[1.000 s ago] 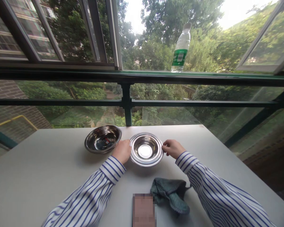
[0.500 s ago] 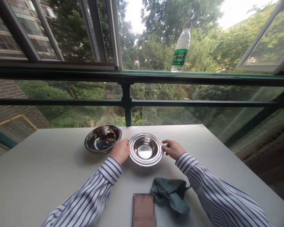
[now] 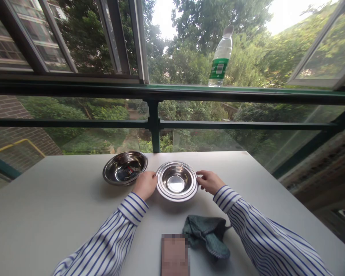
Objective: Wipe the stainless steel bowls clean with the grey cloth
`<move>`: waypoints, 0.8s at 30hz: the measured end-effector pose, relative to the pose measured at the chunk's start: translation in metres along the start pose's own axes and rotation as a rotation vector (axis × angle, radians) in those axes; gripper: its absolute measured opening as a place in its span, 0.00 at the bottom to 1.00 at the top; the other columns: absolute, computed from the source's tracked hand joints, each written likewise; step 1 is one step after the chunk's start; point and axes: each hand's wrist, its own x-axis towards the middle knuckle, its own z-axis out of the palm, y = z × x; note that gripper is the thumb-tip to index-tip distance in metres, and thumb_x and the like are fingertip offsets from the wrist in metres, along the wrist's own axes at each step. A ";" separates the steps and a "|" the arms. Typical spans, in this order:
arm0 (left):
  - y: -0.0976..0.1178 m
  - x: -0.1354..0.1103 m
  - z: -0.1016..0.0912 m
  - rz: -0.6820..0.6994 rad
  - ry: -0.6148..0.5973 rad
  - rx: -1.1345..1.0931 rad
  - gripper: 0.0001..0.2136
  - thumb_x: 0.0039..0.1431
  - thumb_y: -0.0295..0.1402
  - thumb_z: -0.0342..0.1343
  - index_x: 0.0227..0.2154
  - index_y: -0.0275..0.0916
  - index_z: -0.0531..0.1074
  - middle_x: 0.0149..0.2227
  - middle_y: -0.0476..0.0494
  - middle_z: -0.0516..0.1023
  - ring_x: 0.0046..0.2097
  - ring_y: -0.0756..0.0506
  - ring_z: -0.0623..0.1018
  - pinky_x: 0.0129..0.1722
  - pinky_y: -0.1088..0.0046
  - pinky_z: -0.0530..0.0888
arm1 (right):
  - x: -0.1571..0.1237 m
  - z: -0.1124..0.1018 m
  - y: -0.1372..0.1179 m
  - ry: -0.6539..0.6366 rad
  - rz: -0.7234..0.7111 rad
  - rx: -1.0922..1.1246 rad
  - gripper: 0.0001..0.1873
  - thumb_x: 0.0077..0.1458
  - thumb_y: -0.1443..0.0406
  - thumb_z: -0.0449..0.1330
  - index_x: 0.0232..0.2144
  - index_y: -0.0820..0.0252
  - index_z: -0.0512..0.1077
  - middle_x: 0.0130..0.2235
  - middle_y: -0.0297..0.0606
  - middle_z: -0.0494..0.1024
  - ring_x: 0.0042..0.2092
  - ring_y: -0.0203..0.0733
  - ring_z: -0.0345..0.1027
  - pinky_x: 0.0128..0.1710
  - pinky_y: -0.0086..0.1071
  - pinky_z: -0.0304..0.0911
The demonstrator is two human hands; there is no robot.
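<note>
A shiny steel bowl [image 3: 177, 196] with a wide ringed rim stands upright in the middle of the white table; the rings could be other bowls nested under it, which I cannot tell. My left hand [image 3: 145, 184] is closed at its left edge, the fingertips partly hidden. At the opposite edge, my right hand [image 3: 211, 181] pinches the rim between thumb and fingers. A second, larger steel bowl [image 3: 115, 173] with a small red and dark label inside sits just left, behind my left hand.
A crumpled dark green cloth [image 3: 207, 232] lies near my right forearm, beside a blurred-out flat rectangle [image 3: 174, 255]. Beyond the table [image 3: 60, 199] runs a dark green railing [image 3: 103, 90]. A clear bottle [image 3: 220, 63] with a green label stands on the ledge above it.
My left hand has shifted very slightly left and down at the rim. Both bowls, the cloth and my right hand look almost the same.
</note>
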 end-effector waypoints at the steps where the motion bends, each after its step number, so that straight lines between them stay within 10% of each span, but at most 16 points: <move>1: -0.001 0.000 0.000 -0.008 -0.001 -0.026 0.14 0.54 0.28 0.46 0.25 0.34 0.77 0.28 0.35 0.79 0.32 0.44 0.75 0.31 0.73 0.63 | 0.000 0.000 0.001 -0.002 0.002 0.012 0.17 0.52 0.70 0.54 0.45 0.68 0.71 0.24 0.36 0.76 0.23 0.32 0.67 0.21 0.22 0.60; 24: -0.016 -0.003 0.024 -0.393 -0.067 -0.975 0.10 0.55 0.31 0.53 0.35 0.31 0.77 0.27 0.42 0.79 0.24 0.51 0.75 0.23 0.78 0.68 | -0.011 0.005 -0.003 -0.068 0.115 0.371 0.16 0.53 0.71 0.56 0.46 0.69 0.69 0.19 0.32 0.72 0.21 0.31 0.67 0.17 0.21 0.61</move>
